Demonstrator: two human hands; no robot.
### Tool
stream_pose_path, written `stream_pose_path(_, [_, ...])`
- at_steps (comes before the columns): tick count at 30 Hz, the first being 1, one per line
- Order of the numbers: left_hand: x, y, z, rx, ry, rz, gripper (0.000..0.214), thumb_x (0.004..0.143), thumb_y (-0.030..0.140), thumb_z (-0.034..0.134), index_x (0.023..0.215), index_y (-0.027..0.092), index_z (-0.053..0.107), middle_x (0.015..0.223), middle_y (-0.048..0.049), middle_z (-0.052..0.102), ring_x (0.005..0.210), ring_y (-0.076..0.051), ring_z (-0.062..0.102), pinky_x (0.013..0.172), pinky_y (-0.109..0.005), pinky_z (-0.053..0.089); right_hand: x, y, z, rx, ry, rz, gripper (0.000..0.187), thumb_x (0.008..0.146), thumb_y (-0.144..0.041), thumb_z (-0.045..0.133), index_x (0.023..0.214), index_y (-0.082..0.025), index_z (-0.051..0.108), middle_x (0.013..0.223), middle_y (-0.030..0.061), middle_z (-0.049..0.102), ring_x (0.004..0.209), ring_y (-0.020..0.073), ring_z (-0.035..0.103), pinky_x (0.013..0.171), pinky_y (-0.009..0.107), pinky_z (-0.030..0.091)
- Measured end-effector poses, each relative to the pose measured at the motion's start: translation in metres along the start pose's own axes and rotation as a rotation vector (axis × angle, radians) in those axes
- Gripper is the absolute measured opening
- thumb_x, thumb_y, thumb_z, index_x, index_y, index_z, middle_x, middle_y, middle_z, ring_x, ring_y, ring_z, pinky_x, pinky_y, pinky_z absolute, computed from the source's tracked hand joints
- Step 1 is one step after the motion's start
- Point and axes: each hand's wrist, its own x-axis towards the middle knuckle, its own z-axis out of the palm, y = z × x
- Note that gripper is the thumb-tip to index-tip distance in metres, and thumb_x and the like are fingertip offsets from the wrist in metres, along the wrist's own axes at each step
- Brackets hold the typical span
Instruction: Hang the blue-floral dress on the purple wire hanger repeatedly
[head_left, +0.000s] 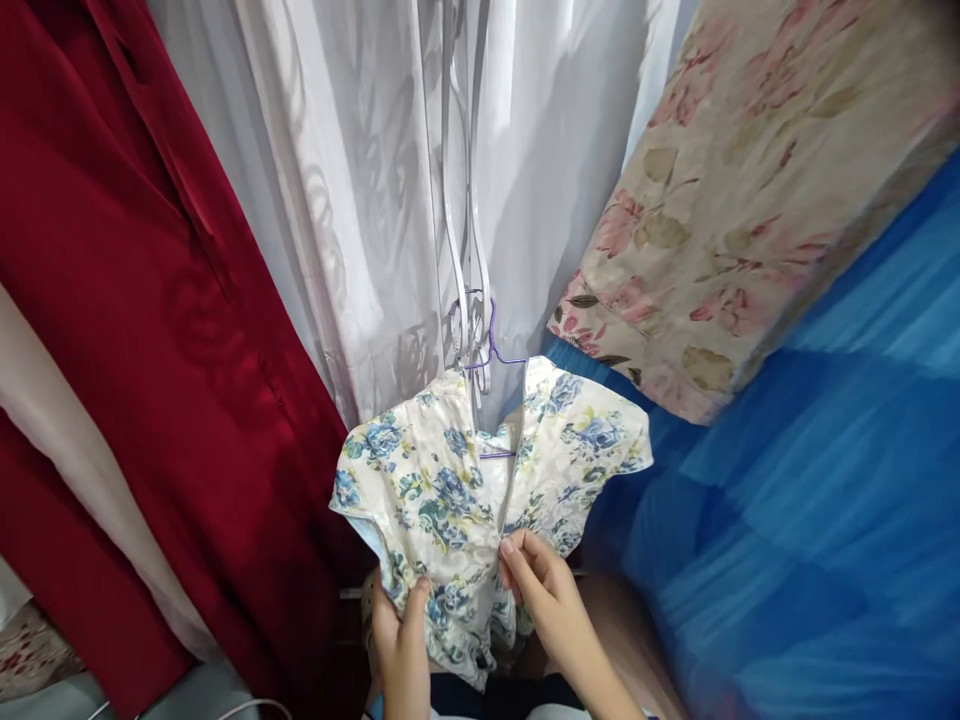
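L grip [403, 630], R grip [541, 580] pinching flrl top [442, 480].

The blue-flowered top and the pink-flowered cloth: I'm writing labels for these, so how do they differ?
The blue-flowered top has mostly blue blooms on white; the pink-flowered cloth has pink ones on beige. The top is on a purple hanger, held by the left hand and right hand; neither touches the cloth. The cloth runs past the view's upper edge; the top doesn't. Both carry floral prints on pale grounds.
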Motion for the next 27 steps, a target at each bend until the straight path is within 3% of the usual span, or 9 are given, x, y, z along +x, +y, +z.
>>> stream_pose_path(3, [-0.011,0.005,0.016,0.045,0.227,0.388,0.05,0.074,0.032,0.074,0.119,0.024,0.051,0.129,-0.0122,0.051,0.122,-0.03,0.052,0.102,-0.046,0.044,-0.016,0.008,-0.008,0.055,-0.039,0.089,0.045,0.096,-0.055,0.046,0.067,-0.021,0.044,0.053,-0.0052,0.041,0.05,0.0107,0.034,0.05,0.025,0.028])
stream_pose_path(4, [-0.016,0.007,0.022,0.086,0.215,0.483,0.044,0.074,0.031,0.074,0.112,0.025,0.054,0.125,-0.0118,0.053,0.12,-0.031,0.052,0.101,-0.047,0.044,-0.022,0.009,-0.01,0.063,-0.051,0.11,0.045,0.096,-0.056,0.046,0.067,-0.021,0.043,0.052,-0.0056,0.041,0.048,0.0101,0.033,0.049,0.025,0.027])
stream_pose_path(5, [-0.022,0.009,0.029,0.129,0.123,0.528,0.036,0.075,0.03,0.073,0.107,0.025,0.056,0.119,-0.0114,0.056,0.115,-0.03,0.055,0.099,-0.046,0.046,-0.027,0.009,-0.012,0.067,-0.062,0.124,0.045,0.095,-0.057,0.047,0.068,-0.021,0.044,0.052,-0.0057,0.041,0.048,0.0095,0.033,0.049,0.025,0.026])
stream_pose_path(8, [-0.038,0.014,0.048,0.232,-0.382,0.453,0.013,0.088,0.029,0.059,0.101,0.024,0.059,0.098,-0.009,0.064,0.097,-0.025,0.063,0.085,-0.039,0.052,-0.035,0.004,-0.016,0.074,-0.086,0.146,0.045,0.093,-0.058,0.05,0.071,-0.019,0.048,0.052,-0.0046,0.047,0.047,0.0082,0.037,0.049,0.023,0.027])
stream_pose_path(10, [-0.042,0.014,0.058,0.287,-0.56,0.411,0.009,0.093,0.027,0.052,0.095,0.022,0.059,0.089,-0.0069,0.066,0.087,-0.021,0.064,0.079,-0.032,0.052,-0.036,0.001,-0.019,0.086,-0.106,0.172,0.046,0.092,-0.059,0.052,0.073,-0.018,0.051,0.05,-0.0034,0.051,0.043,0.0072,0.038,0.046,0.021,0.027])
stream_pose_path(17, [-0.031,0.007,0.067,0.376,-0.591,0.604,0.015,0.09,0.02,0.049,0.075,0.021,0.051,0.072,-0.0032,0.06,0.07,-0.017,0.061,0.066,-0.025,0.046,-0.016,-0.01,-0.033,0.185,-0.175,0.256,0.045,0.084,-0.061,0.061,0.079,-0.017,0.056,0.048,-0.0004,0.062,0.031,0.0043,0.036,0.035,0.017,0.022])
stream_pose_path(19, [-0.032,0.005,0.067,0.426,-0.577,0.648,0.009,0.081,0.014,0.051,0.079,0.021,0.055,0.073,-0.0039,0.06,0.069,-0.018,0.061,0.064,-0.026,0.045,0.0,-0.028,-0.037,0.208,-0.164,0.26,0.042,0.082,-0.057,0.064,0.077,-0.016,0.057,0.049,0.0008,0.064,0.031,0.0049,0.039,0.034,0.017,0.023])
stream_pose_path(21, [-0.036,0.005,0.066,0.538,-0.573,0.663,0.018,0.072,0.007,0.051,0.08,0.022,0.057,0.073,-0.0045,0.061,0.069,-0.021,0.061,0.062,-0.027,0.043,0.02,-0.054,-0.038,0.218,-0.137,0.229,0.035,0.081,-0.05,0.067,0.078,-0.016,0.06,0.051,0.0012,0.066,0.032,0.0056,0.042,0.034,0.017,0.026])
stream_pose_path(27, [-0.042,0.024,0.064,0.874,-0.687,0.677,0.042,0.059,0.005,0.052,0.095,0.022,0.065,0.083,-0.0085,0.068,0.075,-0.03,0.063,0.067,-0.035,0.041,0.08,-0.128,-0.029,0.236,0.007,-0.032,0.027,0.08,-0.038,0.069,0.067,-0.015,0.062,0.051,-0.0001,0.063,0.036,0.0054,0.043,0.035,0.017,0.028])
